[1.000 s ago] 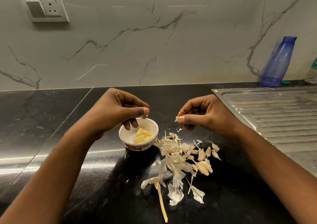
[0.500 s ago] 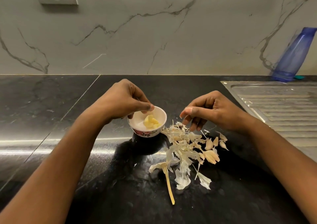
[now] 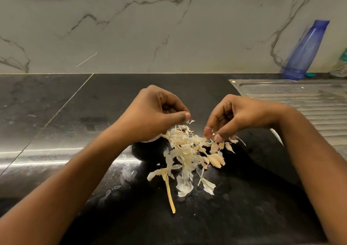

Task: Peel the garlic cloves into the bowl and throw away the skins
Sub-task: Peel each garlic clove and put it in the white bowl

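Facing the black polished stone counter [image 3: 56, 124], the person keeps both bare hands over the work area.

1. Left hand [image 3: 155, 115]: clenched, with the fingers curled under and the thumb tip pressed to the side of the index finger. It cannot be determined whether anything is held inside the curl. A loose fleck of skin sits just beside the thumb tip.
2. Right hand [image 3: 242, 113]: fingers curled downward, with the fingertips [image 3: 218, 137] bunched at the far edge of the unpeeled pale garlic cloves [image 3: 216, 158]. It cannot be determined whether a clove is pinched or merely touched.
3. Small white ceramic bowl [image 3: 152, 140]: almost fully hidden beneath the left hand. Only a sliver of its rim shows, and its contents are out of sight.
4. Heap of papery off-white garlic skins [image 3: 184, 151]: lies on the counter between the two hands, touching the bowl side and spreading toward the person.
5. Unpeeled cloves: grouped at the right edge of the heap.
6. Dry yellowish garlic stalk [image 3: 169, 192]: lies flat at the near end of the heap.

Surroundings: a ribbed stainless-steel drainboard [image 3: 300, 102] is set into the counter on the right. A translucent blue plastic bottle [image 3: 306, 49] stands behind it against the white grey-veined marble wall [image 3: 150, 29]
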